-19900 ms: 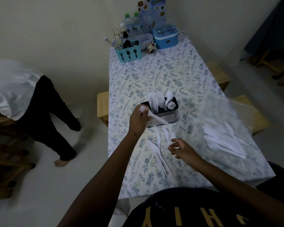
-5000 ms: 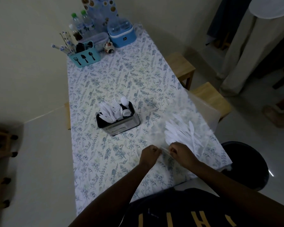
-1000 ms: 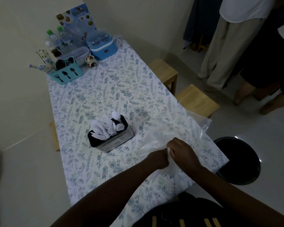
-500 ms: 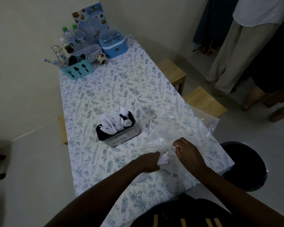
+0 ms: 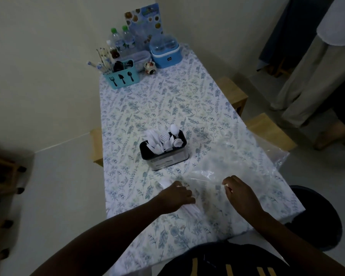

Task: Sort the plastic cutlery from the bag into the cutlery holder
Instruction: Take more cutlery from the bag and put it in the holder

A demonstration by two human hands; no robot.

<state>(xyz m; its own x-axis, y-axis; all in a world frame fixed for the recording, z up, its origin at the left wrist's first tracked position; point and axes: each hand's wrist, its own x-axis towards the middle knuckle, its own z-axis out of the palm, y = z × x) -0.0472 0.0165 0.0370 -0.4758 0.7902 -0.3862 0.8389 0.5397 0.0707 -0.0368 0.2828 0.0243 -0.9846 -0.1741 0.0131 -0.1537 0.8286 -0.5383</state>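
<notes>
A black cutlery holder (image 5: pixel 163 156) stands mid-table, filled with white plastic knives, forks and spoons. A clear plastic bag (image 5: pixel 241 166) lies flat on the tablecloth to its right, looking emptied. My left hand (image 5: pixel 175 196) is closed around a bunch of white plastic cutlery (image 5: pixel 189 210), whose ends stick out on both sides of the fist, just in front of the holder. My right hand (image 5: pixel 239 192) pinches the near edge of the bag.
A teal cutlery caddy (image 5: pixel 122 76), water bottles (image 5: pixel 120 39), a blue lidded container (image 5: pixel 165 52) and a small jar stand at the table's (image 5: pixel 167 102) far end. Wooden stools (image 5: pixel 267 128) flank the right side, a dark round stool (image 5: pixel 317 216) sits near right. A person's legs stand far right.
My left hand has pulled a bunch of white cutlery out of the bag and moved left with it. My right hand stays on the bag's edge, and the hands are farther apart.
</notes>
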